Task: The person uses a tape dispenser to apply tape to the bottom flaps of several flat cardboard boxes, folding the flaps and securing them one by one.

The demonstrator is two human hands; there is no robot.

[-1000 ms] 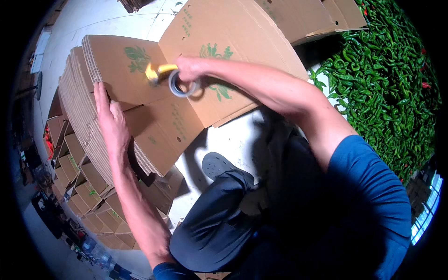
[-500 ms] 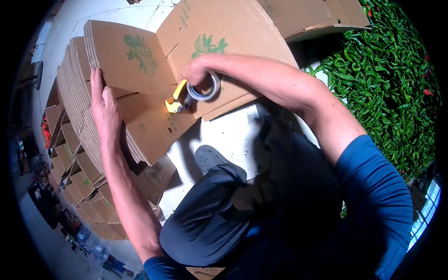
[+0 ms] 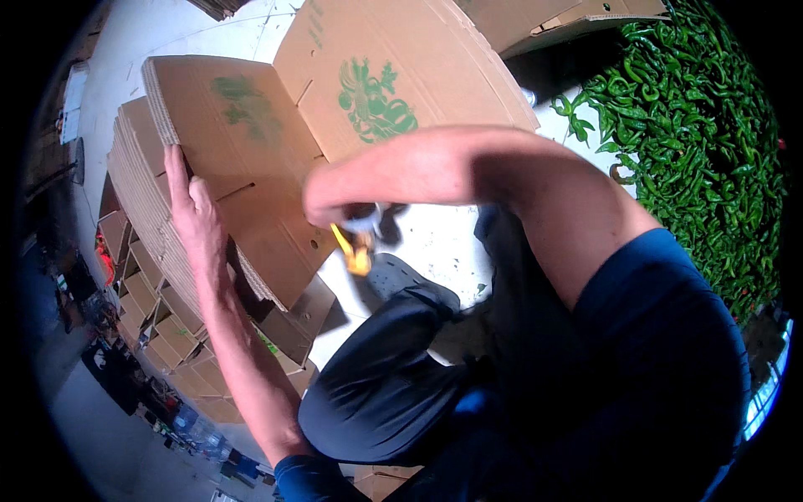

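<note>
My left hand (image 3: 196, 209) grips the left edge of some flattened cardboard boxes (image 3: 268, 259), its fingers stretched along the layered edges and the thumb on the front face. A bent cardboard sheet with green vegetable prints (image 3: 376, 105) spreads open ahead of me. My right hand (image 3: 326, 197) is closed on a tape dispenser (image 3: 355, 253) with yellow parts, held low beside the cardboard's near edge. The wrist hides most of its fingers, and the tape roll is partly covered and blurred.
A large heap of green peppers (image 3: 703, 167) lies on the right. Folded cardboard boxes (image 3: 171, 335) are piled at the lower left. Another cardboard piece (image 3: 585, 21) stands at the top right. My bent knee (image 3: 360, 410) and shoe (image 3: 410, 276) are close below.
My right hand has swung down toward me with the tape dispenser, off the cardboard face to its near edge. The left hand keeps its hold, slightly lower in view.
</note>
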